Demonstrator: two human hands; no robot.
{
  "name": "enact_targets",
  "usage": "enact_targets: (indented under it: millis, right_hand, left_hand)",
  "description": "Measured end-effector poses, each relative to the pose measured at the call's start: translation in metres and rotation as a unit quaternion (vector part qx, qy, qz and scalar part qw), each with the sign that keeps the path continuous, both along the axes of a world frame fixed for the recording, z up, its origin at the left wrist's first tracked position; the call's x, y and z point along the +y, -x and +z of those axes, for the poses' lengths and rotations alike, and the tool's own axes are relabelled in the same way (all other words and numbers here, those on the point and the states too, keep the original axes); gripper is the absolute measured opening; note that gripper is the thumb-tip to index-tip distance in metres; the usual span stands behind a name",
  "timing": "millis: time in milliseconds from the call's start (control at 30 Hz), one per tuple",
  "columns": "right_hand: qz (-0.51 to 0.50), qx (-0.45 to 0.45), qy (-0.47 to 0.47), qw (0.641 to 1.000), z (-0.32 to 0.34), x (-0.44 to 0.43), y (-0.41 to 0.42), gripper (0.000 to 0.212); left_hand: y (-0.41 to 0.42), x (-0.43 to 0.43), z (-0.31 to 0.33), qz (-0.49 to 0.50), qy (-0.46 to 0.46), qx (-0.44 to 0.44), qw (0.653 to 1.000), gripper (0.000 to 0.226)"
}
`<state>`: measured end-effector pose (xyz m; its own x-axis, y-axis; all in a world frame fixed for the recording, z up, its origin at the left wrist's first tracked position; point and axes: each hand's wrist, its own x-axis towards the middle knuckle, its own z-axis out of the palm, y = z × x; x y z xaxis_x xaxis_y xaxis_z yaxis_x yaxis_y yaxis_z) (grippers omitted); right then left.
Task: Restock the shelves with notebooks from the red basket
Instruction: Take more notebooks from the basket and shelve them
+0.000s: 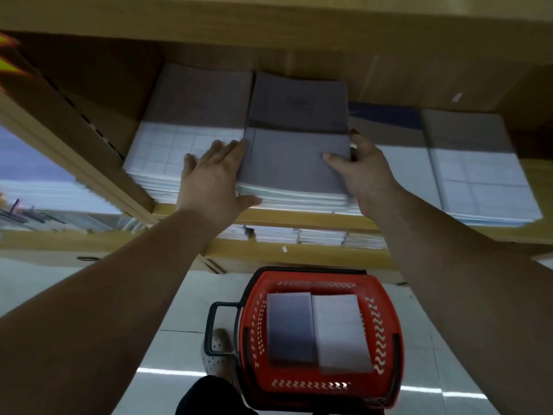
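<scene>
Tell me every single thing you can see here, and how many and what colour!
grey notebook: one, grey cover, on top of the middle pile, a hand at each side.
notebook piles: four side by side, grey and white covers, on the shelf.
shelf: one, light wood, at hand height; another shelf edge runs below it.
lower notebooks: several blurred white stacks, on the shelf below.
red basket: one, red with a black handle, on the floor.
basket notebooks: two stacks side by side, dark grey and light grey, in the basket.
floor: pale shiny tiles.
shoe: one, white with holes, left of the basket.
left hand: open, flat by the pile's left edge.
right hand: fingers on the notebook's right edge.
</scene>
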<state>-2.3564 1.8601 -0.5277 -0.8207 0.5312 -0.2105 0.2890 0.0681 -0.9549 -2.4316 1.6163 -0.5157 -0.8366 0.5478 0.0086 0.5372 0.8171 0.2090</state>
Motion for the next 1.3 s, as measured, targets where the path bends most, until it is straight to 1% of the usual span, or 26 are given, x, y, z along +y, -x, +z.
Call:
enact_targets:
  millis: [100, 200, 267, 333, 367, 400, 433, 500, 533, 567, 600, 633, 733, 767, 800, 867, 933, 967, 1033, 1100, 1133, 1200, 1267, 1300]
  right_hand:
    - [0.0, -0.003, -0.01, 1.0, 0.002, -0.001, 0.01, 0.05]
    - [0.004, -0.019, -0.023, 1.0, 0.001, 0.007, 0.022, 0.047]
    - [0.015, -0.03, -0.025, 0.999, 0.002, 0.009, 0.021, 0.043]
    - [0.02, -0.031, -0.033, 0.999, 0.005, 0.006, 0.018, 0.044]
    - [0.013, -0.03, -0.033, 0.999, 0.007, 0.002, 0.017, 0.047]
    - [0.002, -0.03, -0.03, 0.999, 0.007, 0.0, 0.016, 0.05]
    - [-0.01, -0.031, -0.02, 0.999, 0.009, -0.003, 0.015, 0.053]
    - [-0.029, -0.021, 0.006, 0.999, 0.011, -0.006, 0.011, 0.06]
    - [-0.033, -0.019, 0.014, 0.999, 0.011, -0.005, 0.011, 0.058]
    - [-0.029, -0.02, 0.013, 0.999, 0.017, -0.005, 0.009, 0.047]
    - [-0.021, -0.02, 0.012, 1.0, 0.022, -0.002, 0.006, 0.034]
    - [-0.017, -0.02, 0.014, 1.0, 0.025, 0.002, 0.003, 0.027]
    - [-0.029, -0.04, 0.036, 0.998, 0.027, 0.02, -0.015, 0.029]
    - [-0.029, -0.045, 0.048, 0.997, 0.028, 0.027, -0.023, 0.028]
    - [-0.029, -0.049, 0.058, 0.997, 0.027, 0.035, -0.033, 0.03]
    - [-0.041, -0.044, 0.076, 0.995, 0.025, 0.053, -0.054, 0.036]
    - [-0.07, -0.014, 0.086, 0.994, 0.028, 0.072, -0.073, 0.036]
    - [-0.085, -0.001, 0.086, 0.993, 0.03, 0.083, -0.081, 0.035]
    - [-0.1, 0.008, 0.075, 0.992, 0.032, 0.104, -0.095, 0.033]
    - [-0.1, -0.002, 0.04, 0.994, 0.03, 0.122, -0.103, 0.037]
    - [-0.098, -0.017, 0.011, 0.995, 0.027, 0.13, -0.104, 0.04]
    - [-0.096, -0.057, -0.065, 0.992, 0.019, 0.142, -0.102, 0.044]
    - [-0.09, -0.077, -0.116, 0.986, 0.012, 0.146, -0.095, 0.041]
    - [-0.08, -0.078, -0.131, 0.985, 0.01, 0.145, -0.089, 0.039]
  left_hand:
    - [0.015, 0.003, 0.003, 0.011, -0.002, 0.0, 1.0, 0.098]
    - [0.022, 0.008, 0.006, -0.001, 0.032, -0.014, 0.999, 0.092]
    - [0.021, 0.009, 0.007, -0.005, 0.041, -0.023, 0.999, 0.096]
    - [0.017, 0.011, 0.006, -0.001, 0.035, -0.043, 0.998, 0.101]
    - [0.015, 0.012, 0.007, 0.006, 0.019, -0.062, 0.998, 0.102]
    - [0.011, 0.015, 0.01, 0.018, -0.019, -0.087, 0.996, 0.101]
    - [0.006, 0.019, 0.012, 0.034, -0.077, -0.112, 0.99, 0.096]
    - [-0.007, 0.03, 0.021, 0.061, -0.206, -0.148, 0.965, 0.071]
    - [-0.014, 0.036, 0.025, 0.071, -0.258, -0.159, 0.95, 0.059]
    - [-0.022, 0.043, 0.031, 0.079, -0.301, -0.168, 0.935, 0.051]
    - [-0.032, 0.05, 0.037, 0.094, -0.338, -0.183, 0.918, 0.049]
    - [-0.042, 0.057, 0.042, 0.113, -0.375, -0.206, 0.897, 0.051]
    - [-0.069, 0.072, 0.047, 0.153, -0.487, -0.275, 0.814, 0.056]
    - [-0.077, 0.077, 0.048, 0.153, -0.511, -0.286, 0.796, 0.057]
    - [-0.086, 0.084, 0.05, 0.145, -0.526, -0.294, 0.785, 0.058]
    - [-0.099, 0.1, 0.053, 0.135, -0.531, -0.303, 0.78, 0.061]
    - [-0.11, 0.117, 0.053, 0.127, -0.507, -0.314, 0.793, 0.058]
    - [-0.113, 0.124, 0.051, 0.118, -0.482, -0.315, 0.809, 0.054]
    - [-0.118, 0.136, 0.045, 0.088, -0.406, -0.301, 0.858, 0.049]
    - [-0.123, 0.143, 0.038, 0.04, -0.314, -0.271, 0.909, 0.059]
    - [-0.125, 0.145, 0.033, 0.018, -0.269, -0.236, 0.934, 0.068]
    - [-0.124, 0.142, 0.026, -0.015, -0.195, -0.113, 0.974, 0.079]
    - [-0.116, 0.138, 0.022, -0.047, -0.126, -0.001, 0.991, 0.077]
    - [-0.111, 0.136, 0.021, -0.059, -0.084, 0.023, 0.995, 0.077]
